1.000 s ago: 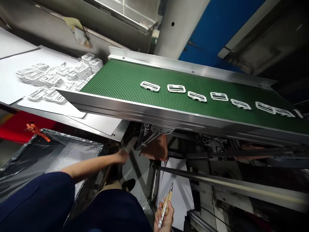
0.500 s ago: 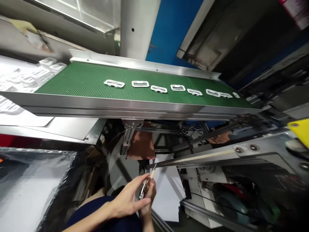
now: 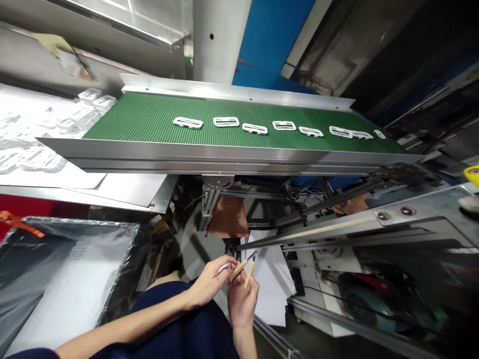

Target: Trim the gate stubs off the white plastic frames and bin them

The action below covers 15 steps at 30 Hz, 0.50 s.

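Above my lap my two hands meet at a small hand tool with pale tan strips, a silvery part and a thin dark tip; its exact kind does not show. My left hand is closed, pinching one tan strip and the silvery part with its fingertips. Close beside it, my right hand is closed around the lower part of the tool, with another tan strip standing up from its fingers. The fingers hide where the parts join.
Ahead runs a green conveyor belt carrying several white plastic frames. More white and clear pieces lie on the table at left. A plastic-lined bin stands at lower left. A metal bar crosses at right above white sheets.
The tool's tan strips now show spread apart, where one showed before. My left hand has changed from spread fingers to a pinch on it. The view has shifted slightly.
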{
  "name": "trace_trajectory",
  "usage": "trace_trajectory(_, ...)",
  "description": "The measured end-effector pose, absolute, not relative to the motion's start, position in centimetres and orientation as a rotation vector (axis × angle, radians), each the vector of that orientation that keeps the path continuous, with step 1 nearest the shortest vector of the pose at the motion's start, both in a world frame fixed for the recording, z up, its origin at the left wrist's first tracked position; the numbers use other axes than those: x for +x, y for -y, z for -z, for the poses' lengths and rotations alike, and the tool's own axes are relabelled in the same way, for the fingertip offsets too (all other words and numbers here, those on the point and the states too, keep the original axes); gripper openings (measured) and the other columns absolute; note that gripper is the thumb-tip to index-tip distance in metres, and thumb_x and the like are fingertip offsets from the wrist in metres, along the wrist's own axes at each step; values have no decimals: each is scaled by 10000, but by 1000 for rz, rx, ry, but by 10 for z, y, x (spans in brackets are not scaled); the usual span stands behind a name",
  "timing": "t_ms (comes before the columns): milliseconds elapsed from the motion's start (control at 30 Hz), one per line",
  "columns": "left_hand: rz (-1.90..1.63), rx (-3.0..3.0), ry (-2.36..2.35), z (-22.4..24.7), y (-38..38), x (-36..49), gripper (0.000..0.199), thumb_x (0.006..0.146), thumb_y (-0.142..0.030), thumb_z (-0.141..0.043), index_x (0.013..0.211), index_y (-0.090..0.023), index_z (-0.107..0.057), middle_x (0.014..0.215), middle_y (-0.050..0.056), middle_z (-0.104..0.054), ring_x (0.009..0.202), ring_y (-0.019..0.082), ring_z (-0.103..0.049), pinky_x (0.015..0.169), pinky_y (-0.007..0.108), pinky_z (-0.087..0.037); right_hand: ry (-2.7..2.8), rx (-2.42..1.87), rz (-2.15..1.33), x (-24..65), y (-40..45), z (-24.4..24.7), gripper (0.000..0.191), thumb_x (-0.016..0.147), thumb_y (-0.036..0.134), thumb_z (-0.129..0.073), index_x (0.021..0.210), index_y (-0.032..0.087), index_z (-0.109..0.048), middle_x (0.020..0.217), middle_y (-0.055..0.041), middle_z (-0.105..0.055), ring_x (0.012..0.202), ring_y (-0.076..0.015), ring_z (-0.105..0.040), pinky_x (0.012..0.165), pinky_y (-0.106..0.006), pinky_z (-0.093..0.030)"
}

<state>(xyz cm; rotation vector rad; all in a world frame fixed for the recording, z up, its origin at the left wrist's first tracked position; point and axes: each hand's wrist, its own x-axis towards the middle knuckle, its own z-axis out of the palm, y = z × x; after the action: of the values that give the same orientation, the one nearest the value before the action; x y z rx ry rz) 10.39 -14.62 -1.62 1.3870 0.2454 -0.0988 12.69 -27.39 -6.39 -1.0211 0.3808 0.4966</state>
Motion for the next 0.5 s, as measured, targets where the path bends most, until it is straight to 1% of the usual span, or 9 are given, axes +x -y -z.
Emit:
trace_trajectory(100, 231, 1152, -293, 23, 137, 105, 152, 730, -203, -444, 849, -154, -527, 733, 19, -607, 610, 143, -558, 613, 263, -440, -249, -905, -575, 117, 289, 59, 474, 751, 421, -432, 1160, 204, -531, 1148, -110, -603, 1094, -254, -551, 891, -483, -433)
trace_trajectory(167, 294, 1102, -325, 30, 134, 105, 143, 732, -270, -459, 800, -152, -503, 671, 15, -591, 525, 127, -520, 542, 253, -407, -225, -851, -611, 110, 294, 57, 504, 735, 420, -425, 1179, 205, -530, 1133, -114, -603, 1091, -272, -545, 867, -509, -430)
trace_trajectory(200, 316, 1101, -334, 34, 134, 104, 162, 735, -302, -464, 781, -151, -498, 647, 13, -584, 493, 119, -500, 514, 247, -388, -242, -831, -615, 107, 294, 56, 505, 732, 415, -421, 1174, 198, -536, 1089, -115, -614, 1052, -269, -561, 841, -498, -441)
trace_trajectory(233, 338, 1105, -339, 37, 133, 104, 179, 732, -324, -470, 766, -150, -496, 624, 9, -576, 468, 114, -484, 493, 243, -371, -273, -814, -599, 105, 294, 54, 497, 733, 403, -421, 1165, 190, -542, 1019, -106, -627, 980, -253, -585, 797, -465, -459)
trace_trajectory(300, 383, 1106, -356, 42, 133, 104, 181, 711, -329, -486, 743, -151, -496, 574, -7, -552, 430, 108, -459, 466, 239, -352, -360, -797, -526, 101, 290, 50, 459, 743, 370, -431, 1142, 178, -551, 824, -54, -613, 754, -179, -593, 654, -342, -472)
trace_trajectory(367, 419, 1106, -372, 46, 132, 106, 165, 679, -310, -504, 725, -152, -504, 555, -15, -543, 409, 105, -447, 450, 237, -346, -459, -813, -468, 98, 283, 47, 391, 767, 358, -452, 1092, 169, -563, 648, 15, -524, 532, -101, -486, 501, -229, -390)
trace_trajectory(433, 444, 1101, -390, 49, 131, 107, 156, 659, -298, -511, 715, -152, -512, 546, -16, -543, 398, 102, -441, 437, 234, -339, -538, -871, -465, 96, 276, 44, 323, 790, 376, -488, 1025, 171, -570, 568, 57, -446, 433, -61, -367, 429, -186, -299)
trace_trajectory(500, 461, 1099, -405, 51, 130, 106, 162, 662, -304, -514, 715, -151, -517, 542, -17, -544, 398, 100, -439, 427, 228, -328, -581, -955, -455, 92, 270, 45, 307, 785, 414, -536, 979, 179, -566, 558, 66, -439, 431, -54, -358, 428, -180, -298)
